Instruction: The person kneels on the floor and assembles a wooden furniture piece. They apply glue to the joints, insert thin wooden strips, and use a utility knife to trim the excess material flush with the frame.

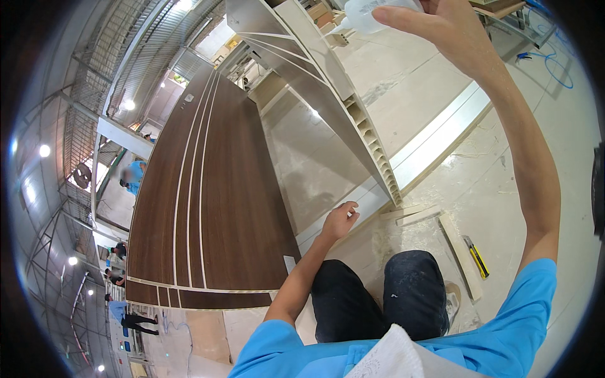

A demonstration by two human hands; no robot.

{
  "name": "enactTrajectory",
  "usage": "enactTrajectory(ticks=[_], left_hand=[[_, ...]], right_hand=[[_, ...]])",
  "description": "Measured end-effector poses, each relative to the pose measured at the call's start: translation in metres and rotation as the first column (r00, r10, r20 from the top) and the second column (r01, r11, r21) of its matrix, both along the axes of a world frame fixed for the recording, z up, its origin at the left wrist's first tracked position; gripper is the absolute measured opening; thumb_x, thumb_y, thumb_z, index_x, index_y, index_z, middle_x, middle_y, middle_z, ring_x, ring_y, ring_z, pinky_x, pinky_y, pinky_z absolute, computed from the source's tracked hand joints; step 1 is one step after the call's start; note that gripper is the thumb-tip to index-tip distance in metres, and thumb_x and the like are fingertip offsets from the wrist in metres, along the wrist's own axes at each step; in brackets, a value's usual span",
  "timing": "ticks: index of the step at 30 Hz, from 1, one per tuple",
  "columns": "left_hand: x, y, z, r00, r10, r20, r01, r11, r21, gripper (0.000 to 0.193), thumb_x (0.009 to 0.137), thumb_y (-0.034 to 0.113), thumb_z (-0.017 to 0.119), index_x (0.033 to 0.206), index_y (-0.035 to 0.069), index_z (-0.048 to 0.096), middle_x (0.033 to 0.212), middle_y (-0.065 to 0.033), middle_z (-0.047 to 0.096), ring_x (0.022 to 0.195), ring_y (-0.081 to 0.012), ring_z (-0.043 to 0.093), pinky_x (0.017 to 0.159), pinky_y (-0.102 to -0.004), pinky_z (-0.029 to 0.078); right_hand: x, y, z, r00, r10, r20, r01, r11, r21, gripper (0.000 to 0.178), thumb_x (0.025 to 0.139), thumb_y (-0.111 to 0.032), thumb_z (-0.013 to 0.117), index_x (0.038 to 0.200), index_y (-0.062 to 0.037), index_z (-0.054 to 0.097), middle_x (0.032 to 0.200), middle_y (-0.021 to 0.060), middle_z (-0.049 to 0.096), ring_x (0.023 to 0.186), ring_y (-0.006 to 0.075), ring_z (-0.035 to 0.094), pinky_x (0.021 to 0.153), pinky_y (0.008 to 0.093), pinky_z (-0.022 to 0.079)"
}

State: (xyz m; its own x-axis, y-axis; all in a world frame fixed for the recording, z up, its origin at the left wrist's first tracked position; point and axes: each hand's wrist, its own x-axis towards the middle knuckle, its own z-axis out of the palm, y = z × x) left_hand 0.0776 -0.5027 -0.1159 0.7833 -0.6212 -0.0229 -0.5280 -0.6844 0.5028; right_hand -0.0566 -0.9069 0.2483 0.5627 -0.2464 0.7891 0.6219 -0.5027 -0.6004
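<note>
At the upper right my raised right hand (450, 26) grips a translucent white squeeze bottle (378, 14). Its thin nozzle points left, toward the upper part of a door panel (309, 79) standing on edge. Round hollow cavities show along this panel's near end edge (375, 145). My left hand (341, 220) is low, just left of the panel's bottom corner, with its fingers loosely curled and apart and nothing visible in them. To its left stands a dark brown door panel (246, 189) with pale inlaid lines.
Wooden strips (463, 255) and a yellow-black utility knife (476, 257) lie on the floor by my right knee. A long pale rail (441, 129) runs beneath the panel. A blue hose (558, 66) coils at upper right. Several people stand at far left, one (129, 315) in blue.
</note>
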Motion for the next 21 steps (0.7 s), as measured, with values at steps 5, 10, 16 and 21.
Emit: enactTrajectory(ticks=[5, 10, 16, 21], left_hand=[[0.0, 0.0, 0.0, 1.0, 0.014, 0.003, -0.014, 1.0, -0.006, 0.034, 0.098, 0.018, 0.072, 0.128, 0.006, 0.065, 0.105, -0.0167, 0.077, 0.083, -0.0303, 0.077, 0.077, -0.0409, 0.06], [0.001, 0.001, 0.0, 1.0, 0.016, 0.002, -0.016, 1.0, 0.002, 0.034, 0.098, 0.019, 0.072, 0.128, 0.006, 0.065, 0.106, -0.0165, 0.077, 0.084, -0.0311, 0.077, 0.077, -0.0415, 0.06], [0.0, 0.0, 0.003, 1.0, 0.024, -0.003, -0.024, 1.0, 0.019, 0.034, 0.098, 0.021, 0.071, 0.128, 0.007, 0.064, 0.108, -0.0153, 0.078, 0.086, -0.0317, 0.077, 0.081, -0.0428, 0.059], [-0.002, 0.0, 0.006, 0.999, 0.042, -0.032, -0.041, 0.998, 0.04, 0.032, 0.098, 0.021, 0.069, 0.127, 0.008, 0.064, 0.11, -0.0142, 0.078, 0.09, -0.0319, 0.077, 0.084, -0.0439, 0.059]], right_hand=[[-0.003, 0.001, 0.002, 0.997, 0.007, -0.072, -0.008, 1.0, -0.017, 0.044, 0.091, -0.022, 0.081, 0.124, 0.0028, 0.066, 0.11, 0.0158, 0.073, 0.101, 0.0244, 0.072, 0.088, 0.0366, 0.057], [0.0, 0.005, 0.005, 0.997, -0.041, -0.059, 0.037, 0.997, -0.062, 0.044, 0.091, -0.023, 0.081, 0.124, 0.0025, 0.067, 0.112, 0.0163, 0.073, 0.102, 0.0246, 0.072, 0.088, 0.0361, 0.057], [0.005, 0.009, 0.012, 0.992, -0.121, 0.034, 0.126, 0.974, -0.191, 0.044, 0.089, -0.024, 0.082, 0.122, 0.0009, 0.067, 0.111, 0.0145, 0.071, 0.1, 0.0227, 0.071, 0.087, 0.0345, 0.057], [-0.002, 0.018, 0.026, 0.978, -0.201, 0.06, 0.21, 0.931, -0.298, 0.042, 0.087, -0.027, 0.081, 0.117, -0.0006, 0.068, 0.105, 0.0134, 0.071, 0.094, 0.0226, 0.07, 0.079, 0.0356, 0.056]])
